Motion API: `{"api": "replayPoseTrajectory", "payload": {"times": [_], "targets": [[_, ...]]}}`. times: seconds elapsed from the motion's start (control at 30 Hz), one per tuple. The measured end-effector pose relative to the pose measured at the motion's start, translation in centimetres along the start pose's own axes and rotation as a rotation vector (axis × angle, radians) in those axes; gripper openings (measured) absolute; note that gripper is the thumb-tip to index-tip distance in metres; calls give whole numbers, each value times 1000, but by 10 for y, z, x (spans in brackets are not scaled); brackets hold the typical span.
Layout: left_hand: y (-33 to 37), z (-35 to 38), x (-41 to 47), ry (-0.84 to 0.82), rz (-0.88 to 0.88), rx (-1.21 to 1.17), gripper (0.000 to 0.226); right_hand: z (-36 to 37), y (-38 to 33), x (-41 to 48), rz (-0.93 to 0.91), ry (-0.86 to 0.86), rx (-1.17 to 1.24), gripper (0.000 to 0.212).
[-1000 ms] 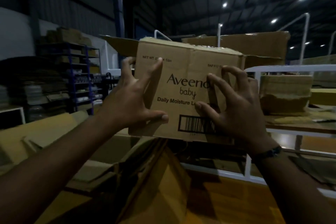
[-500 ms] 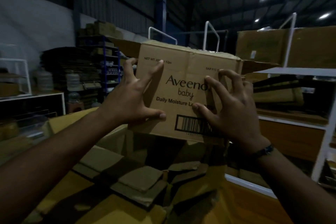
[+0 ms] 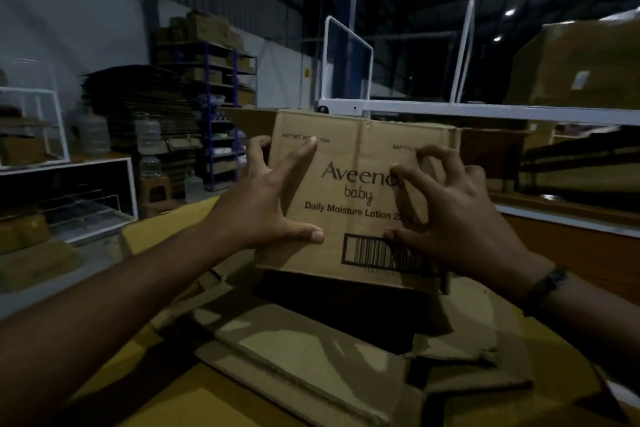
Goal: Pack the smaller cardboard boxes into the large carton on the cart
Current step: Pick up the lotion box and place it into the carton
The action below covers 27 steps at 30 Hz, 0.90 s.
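The large carton (image 3: 311, 357) fills the lower view, its flaps (image 3: 460, 354) folded loosely inward. Just above its dark opening hangs the small Aveeno box (image 3: 356, 184), upright, printed face toward the camera. The left hand (image 3: 263, 204) and right hand (image 3: 460, 218) press its two sides, fingers (image 3: 298, 158) spread wide, probably curling round the edges. A dark band (image 3: 547, 282) circles the right wrist.

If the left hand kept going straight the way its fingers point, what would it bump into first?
Nothing new: the left hand is already pressed flat on the printed face of the Aveeno box, which the right hand also grips, so the box itself blocks its way.
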<state>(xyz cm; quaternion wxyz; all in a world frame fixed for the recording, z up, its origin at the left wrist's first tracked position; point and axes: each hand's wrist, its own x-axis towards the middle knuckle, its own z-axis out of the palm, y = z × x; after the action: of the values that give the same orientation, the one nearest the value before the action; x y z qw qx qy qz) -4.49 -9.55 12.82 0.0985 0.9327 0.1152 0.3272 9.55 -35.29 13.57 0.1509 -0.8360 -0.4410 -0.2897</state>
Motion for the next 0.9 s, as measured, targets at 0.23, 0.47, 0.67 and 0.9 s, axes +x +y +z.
{"api": "replayPoseTrajectory", "payload": {"times": [0.23, 0.47, 0.67, 0.9], "targets": [[-61, 9, 4, -40, 132, -153, 134, 10, -69, 0, 172, -23, -132, 94], [-101, 29, -5, -144, 201, -227, 135, 33, -118, -19, 312, -91, -231, 92], [-109, 47, -18, -141, 256, -218, 129, 56, -121, -39, 392, -112, -255, 91], [-102, 50, -20, -159, 254, -247, 129, 65, -112, -52, 472, -40, -63, 137]]}}
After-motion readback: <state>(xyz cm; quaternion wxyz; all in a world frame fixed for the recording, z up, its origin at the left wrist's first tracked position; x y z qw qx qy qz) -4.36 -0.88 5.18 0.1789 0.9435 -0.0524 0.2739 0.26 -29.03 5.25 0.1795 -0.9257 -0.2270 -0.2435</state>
